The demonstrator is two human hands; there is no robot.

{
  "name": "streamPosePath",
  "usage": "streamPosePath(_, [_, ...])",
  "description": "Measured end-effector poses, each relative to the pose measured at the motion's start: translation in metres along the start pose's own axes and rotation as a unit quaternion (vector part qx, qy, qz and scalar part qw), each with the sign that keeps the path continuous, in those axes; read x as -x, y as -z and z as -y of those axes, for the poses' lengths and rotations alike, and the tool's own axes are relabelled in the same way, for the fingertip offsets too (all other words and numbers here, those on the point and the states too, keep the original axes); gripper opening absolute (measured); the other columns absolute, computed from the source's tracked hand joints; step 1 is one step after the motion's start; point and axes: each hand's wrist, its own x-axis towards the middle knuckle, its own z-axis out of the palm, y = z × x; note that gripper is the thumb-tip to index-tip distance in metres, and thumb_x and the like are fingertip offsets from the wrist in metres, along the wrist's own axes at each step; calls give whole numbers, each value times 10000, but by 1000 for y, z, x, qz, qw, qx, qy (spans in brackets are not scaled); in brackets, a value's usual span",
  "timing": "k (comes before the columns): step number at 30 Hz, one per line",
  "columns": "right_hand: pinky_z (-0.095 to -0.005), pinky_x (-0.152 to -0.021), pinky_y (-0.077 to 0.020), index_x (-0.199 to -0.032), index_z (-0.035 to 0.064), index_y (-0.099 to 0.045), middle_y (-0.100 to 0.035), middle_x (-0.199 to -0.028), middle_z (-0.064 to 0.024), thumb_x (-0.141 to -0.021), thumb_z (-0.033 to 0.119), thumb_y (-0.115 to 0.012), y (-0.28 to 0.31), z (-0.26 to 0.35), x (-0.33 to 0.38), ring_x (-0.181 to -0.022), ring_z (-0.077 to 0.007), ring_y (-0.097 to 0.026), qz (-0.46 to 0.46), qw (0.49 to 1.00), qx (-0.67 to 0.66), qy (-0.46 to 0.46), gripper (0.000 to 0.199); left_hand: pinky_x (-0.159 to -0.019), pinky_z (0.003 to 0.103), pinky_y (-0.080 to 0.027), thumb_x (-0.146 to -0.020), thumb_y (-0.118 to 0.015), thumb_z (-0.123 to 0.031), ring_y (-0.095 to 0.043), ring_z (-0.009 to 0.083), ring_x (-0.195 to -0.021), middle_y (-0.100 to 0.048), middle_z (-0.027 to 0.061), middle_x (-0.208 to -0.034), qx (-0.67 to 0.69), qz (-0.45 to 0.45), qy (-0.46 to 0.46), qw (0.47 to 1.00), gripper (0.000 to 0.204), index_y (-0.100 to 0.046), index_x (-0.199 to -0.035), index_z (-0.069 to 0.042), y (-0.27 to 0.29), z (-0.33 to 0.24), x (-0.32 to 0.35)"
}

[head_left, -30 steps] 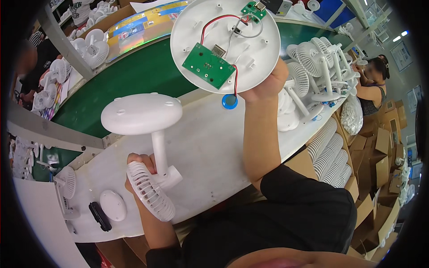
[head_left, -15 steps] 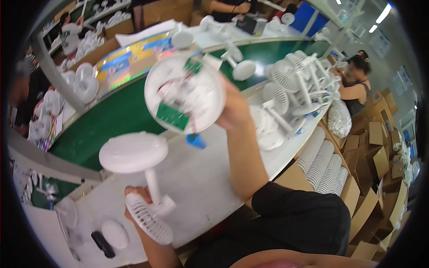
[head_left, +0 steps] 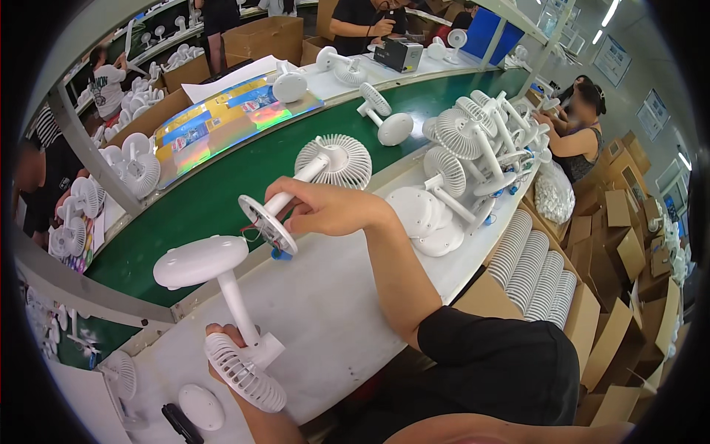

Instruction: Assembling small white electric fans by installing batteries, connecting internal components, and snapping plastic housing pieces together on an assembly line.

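My right hand (head_left: 336, 209) is closed round the stem of a white desk fan (head_left: 347, 161). That fan's caged head points away from me, over the green belt. Its round base (head_left: 270, 223) is uncovered at the underside, with wires, and a small blue part hangs below it. At lower left, my left hand (head_left: 224, 334), mostly hidden, grips the caged head of a second white fan (head_left: 203, 260). This fan is turned head-down, its smooth round base uppermost. On the table near it lie a white disc (head_left: 200, 407) and a black tool (head_left: 181, 424), whose kind I cannot make out.
Several fans (head_left: 466, 137) are heaped at the right end of the white table (head_left: 325, 311), beside stacked white discs (head_left: 418, 211). A green belt (head_left: 148, 240) runs beyond. Cartons (head_left: 584, 303) stand at right, one holding ribbed grilles (head_left: 518, 251). Other people work across the belt and at far right.
My right hand has lowered and turned its fan: the open base faced me before, and now tilts left with the caged head away. My left hand's fan has barely moved.
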Motion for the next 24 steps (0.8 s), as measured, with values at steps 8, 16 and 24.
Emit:
streamPosePath(8, [-292,-761,-503,-1166,88,-561,-660,-1044,-74,-956,219,-505,2,-13,-5,-845,-163,-606,11,998,-60,-14,254,-798,405,-481,-907,-603,-301,-544,217,-808,-563,54,-854,-13,-42,18,999,390,-525,-1231,-97,16,-13,-32])
streamPosePath(16, [-291,-857,-430,-1048,109,-626,-610,-1049,-9,-1020,358,-395,25,-112,-17,-930,-153,-523,15,996,47,-71,341,-833,428,-488,-895,-600,-317,-574,236,-848,-598,75,-881,-22,-58,12,998,428,-533,-1253,-93,25,0,-88])
streamPosePath(24, [-308,-1008,-367,-1115,121,-638,-608,-1193,-38,-979,449,-468,23,-126,-28,-1088,-149,-510,-64,978,8,-198,393,-924,478,-419,-872,-576,-456,-607,297,-939,-659,135,-1029,-64,-123,110,984,529,-531,-1278,-121,66,14,-140])
